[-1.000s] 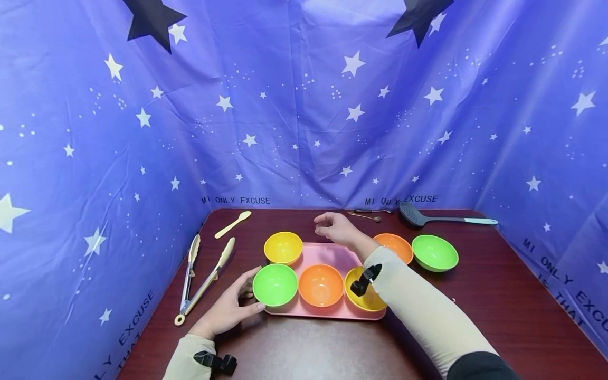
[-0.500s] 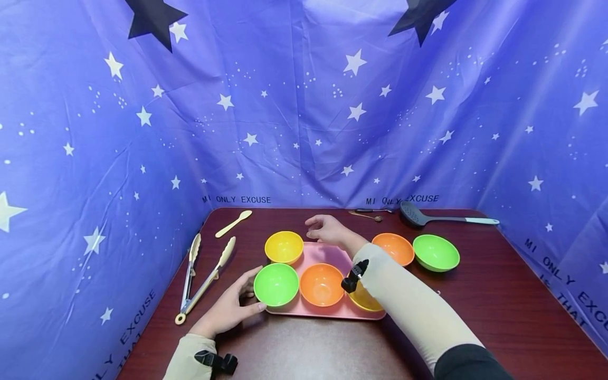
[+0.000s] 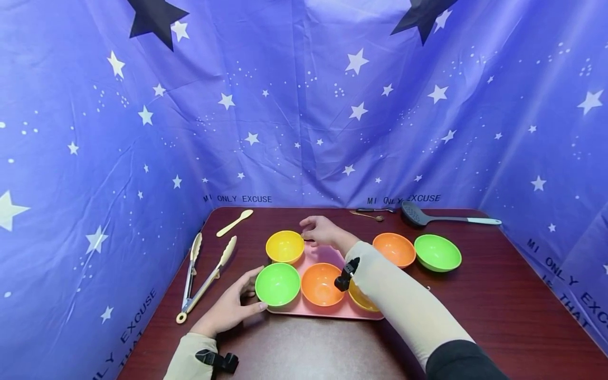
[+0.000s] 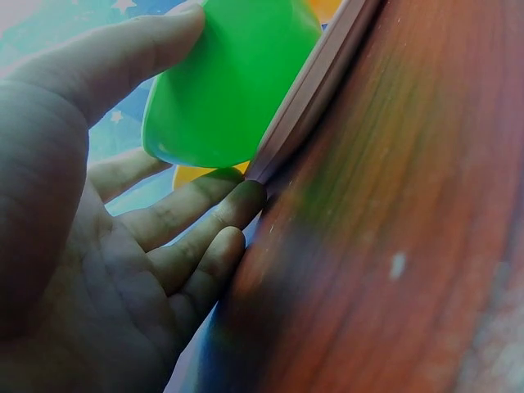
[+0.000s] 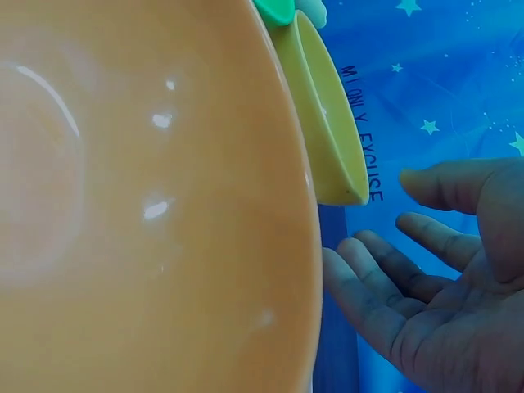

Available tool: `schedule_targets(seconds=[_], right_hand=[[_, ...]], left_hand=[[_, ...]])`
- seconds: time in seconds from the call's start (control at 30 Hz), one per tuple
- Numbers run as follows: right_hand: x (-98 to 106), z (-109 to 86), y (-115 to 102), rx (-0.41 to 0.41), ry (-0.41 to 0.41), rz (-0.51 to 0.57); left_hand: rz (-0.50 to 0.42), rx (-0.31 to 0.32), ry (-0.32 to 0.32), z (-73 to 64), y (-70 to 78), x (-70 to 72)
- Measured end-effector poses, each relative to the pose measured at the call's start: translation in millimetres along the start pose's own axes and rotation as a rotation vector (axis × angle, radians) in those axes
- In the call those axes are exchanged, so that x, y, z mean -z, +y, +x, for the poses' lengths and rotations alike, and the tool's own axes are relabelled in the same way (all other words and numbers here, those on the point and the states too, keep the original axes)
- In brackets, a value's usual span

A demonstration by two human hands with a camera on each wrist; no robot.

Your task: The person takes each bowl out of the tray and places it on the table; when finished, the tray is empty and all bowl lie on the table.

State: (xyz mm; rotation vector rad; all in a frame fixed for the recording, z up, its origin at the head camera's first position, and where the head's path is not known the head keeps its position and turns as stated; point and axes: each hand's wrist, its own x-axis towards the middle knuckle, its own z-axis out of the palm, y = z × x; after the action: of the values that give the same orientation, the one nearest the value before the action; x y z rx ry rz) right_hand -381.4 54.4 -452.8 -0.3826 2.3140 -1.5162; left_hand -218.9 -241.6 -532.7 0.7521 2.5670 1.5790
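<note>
My left hand (image 3: 234, 306) stands at the left side of a green bowl (image 3: 277, 285) on the front left of a pink tray (image 3: 328, 312). In the left wrist view the thumb tip (image 4: 190, 18) is at the bowl's side, and the loosely extended fingers reach the tray's edge. Beside the back-left yellow bowl (image 3: 285, 246), my right hand (image 3: 325, 232) is spread over the tray's far part, fingertips close to the rim and holding nothing. An orange bowl (image 3: 323, 285) sits front centre. My right sleeve partly covers another yellow bowl (image 3: 362, 298) at the tray's right.
Tongs (image 3: 204, 285) lie spread at the left, with a cream spoon (image 3: 234, 222) behind them. Another orange bowl (image 3: 394, 250) and green bowl (image 3: 437, 253) stand to the right. A slotted skimmer (image 3: 420, 215) and thin utensils (image 3: 370, 215) lie along the back.
My right hand has moved left over the tray toward the back-left yellow bowl, its sleeve now covering more of the front-right yellow bowl. The left hand has stayed by the green bowl.
</note>
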Motion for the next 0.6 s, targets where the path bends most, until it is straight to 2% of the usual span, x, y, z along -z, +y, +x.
schedule_targets(seconds=[0.27, 0.6], right_hand=[[-4.5, 5.3, 1.1, -0.023, -0.044, 0.023], [-12.4, 5.0, -1.6, -0.038, -0.045, -0.003]], left_hand=[[0.009, 0.015, 0.001, 0.3, -0.2, -0.5], [0.025, 0.028, 0.005, 0.4, -1.0, -0.7]])
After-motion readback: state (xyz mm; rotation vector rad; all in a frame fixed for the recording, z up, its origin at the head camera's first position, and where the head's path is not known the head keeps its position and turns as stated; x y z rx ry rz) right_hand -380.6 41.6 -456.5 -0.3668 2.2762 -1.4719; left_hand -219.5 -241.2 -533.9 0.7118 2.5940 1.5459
